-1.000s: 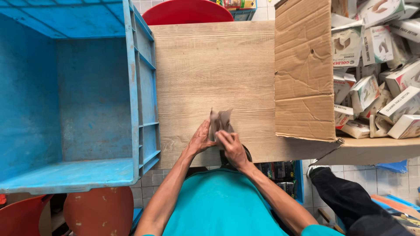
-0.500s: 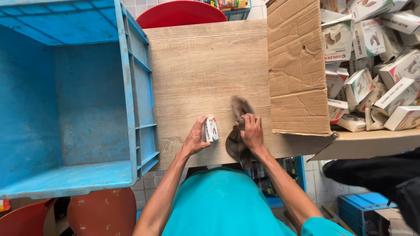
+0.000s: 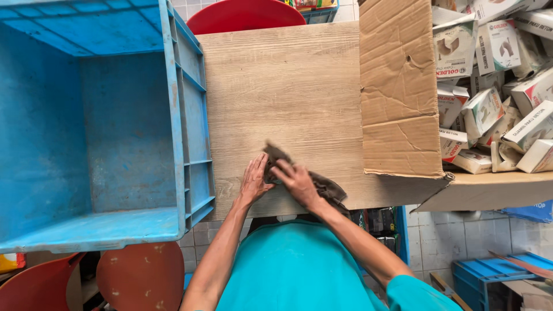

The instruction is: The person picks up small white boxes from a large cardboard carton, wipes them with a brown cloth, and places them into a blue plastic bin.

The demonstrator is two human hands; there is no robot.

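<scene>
Two hands meet at the near edge of the wooden table (image 3: pixel 288 86), just above my teal shirt (image 3: pixel 299 270). My left hand (image 3: pixel 255 182) lies flat on the wood with its fingers stretched out and close together, pointing away from me. Its fingertips sit right beside a brown cloth (image 3: pixel 322 184). I cannot tell if anything is under that palm. My right hand (image 3: pixel 298 181) is curled over the cloth and presses down on it. One corner of the cloth pokes out past my fingers, and the rest trails back under my wrist and hangs over the table edge.

On my left stands a big blue plastic crate (image 3: pixel 190 115). It is open on top, and its side touches the table. Below it I see two brown-red stool seats (image 3: pixel 141 276).

On my right lies a large cardboard box (image 3: pixel 397 86), with its flap folded down flat on the table. Inside it is a heap of small white cartons (image 3: pixel 489 109), piled every which way.

Farther off, past the far edge of the table, a round red seat (image 3: pixel 245 17) peeks out. Down on the tiled floor to my right stands a smaller blue crate (image 3: pixel 489 276).
</scene>
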